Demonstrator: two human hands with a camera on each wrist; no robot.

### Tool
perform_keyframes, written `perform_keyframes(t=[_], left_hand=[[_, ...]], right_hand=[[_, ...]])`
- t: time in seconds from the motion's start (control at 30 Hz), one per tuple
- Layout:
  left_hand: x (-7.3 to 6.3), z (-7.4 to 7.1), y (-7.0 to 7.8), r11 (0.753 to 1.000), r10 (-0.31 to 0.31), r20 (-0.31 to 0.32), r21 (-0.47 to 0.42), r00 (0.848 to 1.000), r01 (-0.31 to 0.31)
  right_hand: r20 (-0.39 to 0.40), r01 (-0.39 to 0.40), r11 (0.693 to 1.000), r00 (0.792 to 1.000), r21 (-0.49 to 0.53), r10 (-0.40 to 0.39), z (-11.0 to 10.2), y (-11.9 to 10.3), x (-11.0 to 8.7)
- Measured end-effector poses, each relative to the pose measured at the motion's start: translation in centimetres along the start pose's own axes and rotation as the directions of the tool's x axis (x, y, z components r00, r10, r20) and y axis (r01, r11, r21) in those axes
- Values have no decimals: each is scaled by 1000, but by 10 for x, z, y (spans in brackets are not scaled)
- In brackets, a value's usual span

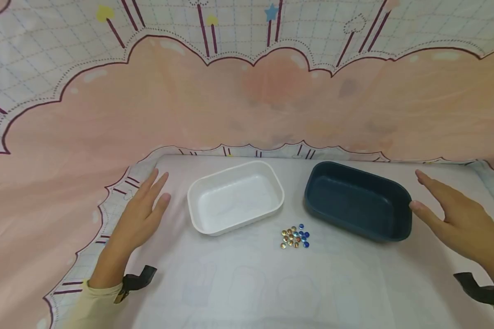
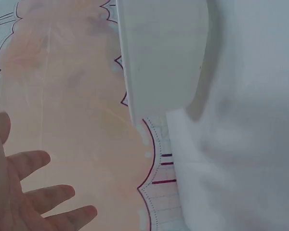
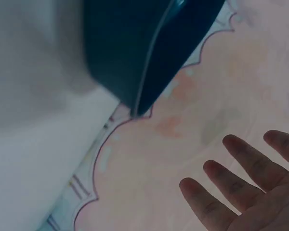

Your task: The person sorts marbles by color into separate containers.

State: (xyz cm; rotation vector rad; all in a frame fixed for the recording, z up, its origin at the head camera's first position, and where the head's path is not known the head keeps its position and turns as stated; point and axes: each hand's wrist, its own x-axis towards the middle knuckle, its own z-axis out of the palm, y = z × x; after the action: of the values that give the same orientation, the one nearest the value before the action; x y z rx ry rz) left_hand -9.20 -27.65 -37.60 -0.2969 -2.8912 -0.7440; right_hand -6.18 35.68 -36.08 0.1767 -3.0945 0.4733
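1. Empty and relaxed, my left hand (image 1: pixel 142 218) is farthest left, fingers extended, near the white tray (image 1: pixel 234 201) but apart from it. A black strap (image 1: pixel 139 279) juts from that wrist; I would keep it above the rim on any reach across.
2. Next comes the white tray, set askew on the pale cloth (image 1: pixel 238 288). It looks light, so I judge that a brush of the forearm could shift it.
3. Nearer me, just in front of the gap between the trays, lie the small shiny beads (image 1: pixel 298 239) in a loose cluster, mostly gold and amber to the left, blue to the right. They look slick; a light pinch between thumb and fingertip, from straight above, should suit them. Working from the outer beads inward would disturb the others least, while a sideways push might scatter them.
4. Beyond, the dark blue tray (image 1: pixel 356 201) slants the opposite way.
5. Rightmost, my right hand (image 1: pixel 457 224) grasps nothing either, fingers outstretched. Its thumb is at the tray's right end; whether they touch, I cannot tell. Raising the thumb clear first would avoid nudging the tray.
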Motion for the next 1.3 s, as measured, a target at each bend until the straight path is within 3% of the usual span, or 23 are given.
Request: perform_keyframes(t=[0.17,0.3,0.4,0.53,0.67,0.8,1.0,1.3], left_hand=[[3,14,0,991,-33,-72,-129,997,24],[8,27,0,972,-91,-93,-225,992,68],[12,35,-1,943,-170,-69,-301,983,142],[19,46,-1,880,-277,6,-399,961,257],[26,56,-1,823,-340,55,-466,939,325],[31,67,-1,780,-371,79,-514,925,357],[38,79,-1,711,-410,109,-583,906,392],[44,93,-2,638,-446,138,-643,884,423]], right_hand=[[-88,94,994,992,54,-89,3,-26,-2],[-193,181,974,969,133,-154,9,-44,-1],[-252,236,948,951,211,-181,16,-57,2],[-276,271,917,942,293,-191,27,-74,4],[-257,284,889,946,359,-199,40,-88,5],[-211,280,876,955,392,-211,56,-99,6],[-181,305,859,951,412,-251,77,-112,12],[-65,235,876,971,422,-229,97,-126,15]])
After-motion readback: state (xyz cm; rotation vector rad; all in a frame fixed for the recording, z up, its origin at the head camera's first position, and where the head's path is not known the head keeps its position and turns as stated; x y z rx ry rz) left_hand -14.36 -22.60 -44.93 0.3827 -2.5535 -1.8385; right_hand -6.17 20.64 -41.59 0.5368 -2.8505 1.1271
